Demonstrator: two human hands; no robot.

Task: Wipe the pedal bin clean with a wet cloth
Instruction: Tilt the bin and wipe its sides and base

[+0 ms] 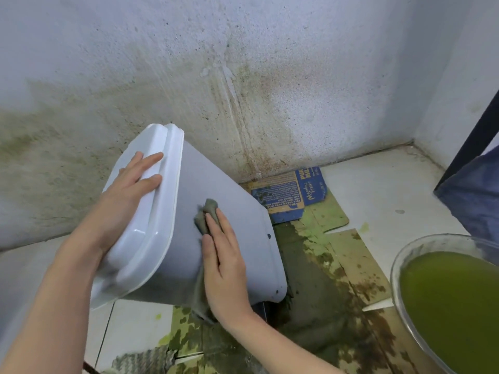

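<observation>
On one bin point(224, 211), two hands, one cloth point(206, 217).

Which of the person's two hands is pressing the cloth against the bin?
The right hand: it presses the grey cloth flat on the bin's side. The left hand rests bare on the lid.

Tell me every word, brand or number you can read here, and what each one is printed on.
"Meadow Fresh": brand name in script on the flattened blue carton lying on the floor by the wall.
"PUR... MIL...": large yellow letters on the same carton, cut off at its edge.
Small print block on the carton: too small and blurred to read.
The pedal bin, cloth and bowl show no text.
</observation>
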